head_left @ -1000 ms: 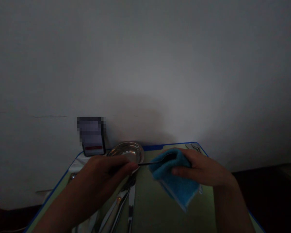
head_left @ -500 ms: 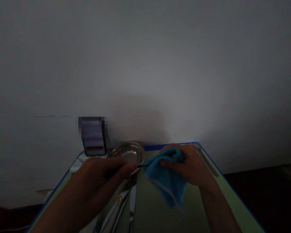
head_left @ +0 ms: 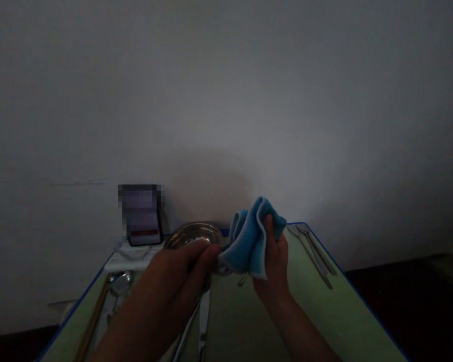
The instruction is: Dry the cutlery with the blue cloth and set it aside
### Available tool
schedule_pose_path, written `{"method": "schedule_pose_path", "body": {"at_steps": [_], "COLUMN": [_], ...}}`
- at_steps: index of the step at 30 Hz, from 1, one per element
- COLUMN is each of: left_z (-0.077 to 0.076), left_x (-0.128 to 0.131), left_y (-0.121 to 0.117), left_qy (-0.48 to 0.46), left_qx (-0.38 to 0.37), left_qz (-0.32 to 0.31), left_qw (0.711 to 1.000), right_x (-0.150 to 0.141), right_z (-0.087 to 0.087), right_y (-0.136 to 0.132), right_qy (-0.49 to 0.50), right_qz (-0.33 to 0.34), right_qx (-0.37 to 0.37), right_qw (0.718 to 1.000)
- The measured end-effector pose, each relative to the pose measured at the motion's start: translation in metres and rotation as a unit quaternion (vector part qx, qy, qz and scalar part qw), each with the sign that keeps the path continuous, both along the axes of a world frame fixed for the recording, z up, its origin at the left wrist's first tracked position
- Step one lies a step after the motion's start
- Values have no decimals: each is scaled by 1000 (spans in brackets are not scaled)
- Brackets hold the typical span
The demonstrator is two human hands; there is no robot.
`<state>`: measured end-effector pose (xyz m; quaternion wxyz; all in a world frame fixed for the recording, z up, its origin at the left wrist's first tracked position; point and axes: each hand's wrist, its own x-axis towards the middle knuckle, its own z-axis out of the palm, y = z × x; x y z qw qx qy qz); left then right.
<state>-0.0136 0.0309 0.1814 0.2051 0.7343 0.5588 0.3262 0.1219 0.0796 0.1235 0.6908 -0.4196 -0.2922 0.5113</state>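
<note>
My left hand (head_left: 184, 271) is closed, thumb and fingers pinching one end of a thin metal utensil (head_left: 224, 247). Most of that utensil is hidden by the blue cloth (head_left: 245, 246), so its kind does not show. On the right side of the cloth, my right hand (head_left: 275, 261) grips it with the thumb raised, the folds wrapped about the utensil. Behind my left hand sits a shiny metal bowl (head_left: 194, 232), partly covered by the fingers. Below the hands lies a table knife (head_left: 204, 317) beside other metal cutlery.
Several pieces of cutlery (head_left: 317, 256) lie along the right edge of the green table (head_left: 245, 327). A phone (head_left: 144, 218) leans against the wall (head_left: 226, 100) at the back left. Nearer on the left, a brown-edged tray (head_left: 92, 324) holds a ladle-like metal utensil (head_left: 120, 282).
My right hand has turned upward and shifted slightly left, lifting and refolding the cloth. My left hand still pinches the utensil, a little further right. More of the tray and right-hand cutlery shows.
</note>
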Motion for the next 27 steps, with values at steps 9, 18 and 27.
{"method": "schedule_pose_path", "body": {"at_steps": [9,18,27], "left_z": [-20,-8,-4], "left_x": [21,14,17], "left_y": [10,1,-3], "left_qy": [32,70,87], "left_qx": [13,-9,-21], "left_qz": [-54,-61,-24], "left_qw": [998,996,996], "right_x": [-6,19,22], "right_z": [12,12,11], "right_y": [-16,2,6], "right_qy": [123,75,13], "right_qz": [78,42,2], "right_qx": [-21,27,22], "right_qw": [989,996,1000]}}
